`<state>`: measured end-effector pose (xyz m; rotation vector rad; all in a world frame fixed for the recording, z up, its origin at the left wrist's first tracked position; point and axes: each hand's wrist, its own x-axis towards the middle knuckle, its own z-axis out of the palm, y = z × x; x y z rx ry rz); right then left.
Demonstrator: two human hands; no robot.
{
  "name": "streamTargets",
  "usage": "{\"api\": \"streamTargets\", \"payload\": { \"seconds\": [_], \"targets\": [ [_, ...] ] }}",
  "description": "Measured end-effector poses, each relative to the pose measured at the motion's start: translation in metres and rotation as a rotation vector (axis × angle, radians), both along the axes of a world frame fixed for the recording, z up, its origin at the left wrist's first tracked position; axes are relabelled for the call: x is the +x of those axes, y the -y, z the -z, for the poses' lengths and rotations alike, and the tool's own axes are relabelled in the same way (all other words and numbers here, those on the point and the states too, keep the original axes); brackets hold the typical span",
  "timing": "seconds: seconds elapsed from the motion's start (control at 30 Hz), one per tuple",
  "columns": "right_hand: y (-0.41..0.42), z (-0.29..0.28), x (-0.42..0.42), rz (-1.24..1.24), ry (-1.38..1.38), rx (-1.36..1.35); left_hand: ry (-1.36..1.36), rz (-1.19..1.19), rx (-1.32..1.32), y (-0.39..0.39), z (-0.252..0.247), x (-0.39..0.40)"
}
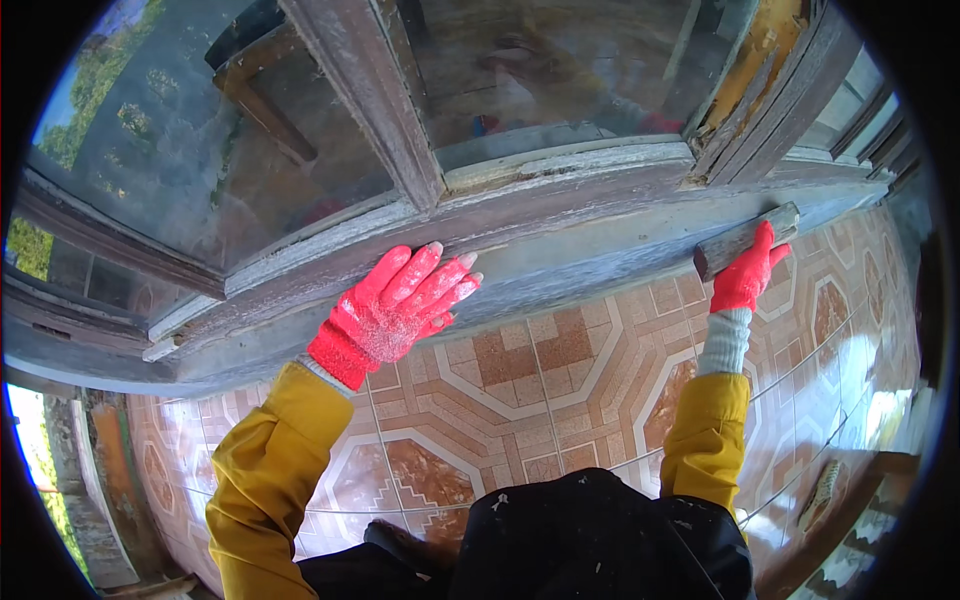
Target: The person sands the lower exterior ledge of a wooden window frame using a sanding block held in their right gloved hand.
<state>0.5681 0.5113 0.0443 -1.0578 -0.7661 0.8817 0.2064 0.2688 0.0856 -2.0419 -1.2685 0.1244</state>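
My left hand [401, 304], in a red glove dusted white, lies palm down with its fingers spread a little at the lower rail of a weathered wooden window frame [570, 184]. In my right hand [744, 274], also in a red glove, is a worn block [750, 240], probably of wood, held against the grey sill [600, 240] below the frame. Its underside is hidden. Paint on the frame is worn, with whitish strips along the glass panes [300, 150].
Patterned floor tiles [559, 352] lie below the sill. A shoe [820, 495] stands at the lower right beside a wooden piece [832, 525]. At the lower left are worn wooden boards [112, 480]. An upright post [772, 97] with bare orange wood rises at the right.
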Motion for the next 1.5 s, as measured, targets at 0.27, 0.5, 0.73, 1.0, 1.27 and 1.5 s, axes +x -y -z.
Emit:
{"api": "streamTargets", "payload": {
  "seconds": [0.27, 0.5, 0.73, 1.0, 1.27, 1.5],
  "targets": [
    [0.137, 0.086, -0.127, -0.011, 0.887, 0.497, 0.063, 0.035, 0.007, -0.002, 0.001, -0.001],
    [0.023, 0.007, -0.037, -0.034, -0.117, -0.109, 0.134, 0.113, 0.001, 0.007, -0.005, -0.007],
    [0.174, 0.055, -0.179, -0.122, 0.506, 0.239, 0.416, 0.113, -0.031, 0.038, -0.034, 0.000],
    [0.144, 0.066, -0.150, 0.059, 0.839, 0.683, 0.405, -0.075, -0.148, 0.137, -0.034, -0.027],
    [0.157, 0.002, -0.157, -0.129, 0.164, 0.085, 0.493, -0.162, -0.086, 0.171, -0.036, -0.024],
    [0.198, 0.063, -0.187, -0.207, 0.981, 0.844, 0.464, -0.067, -0.185, 0.134, -0.035, 0.001]
  ]
}}
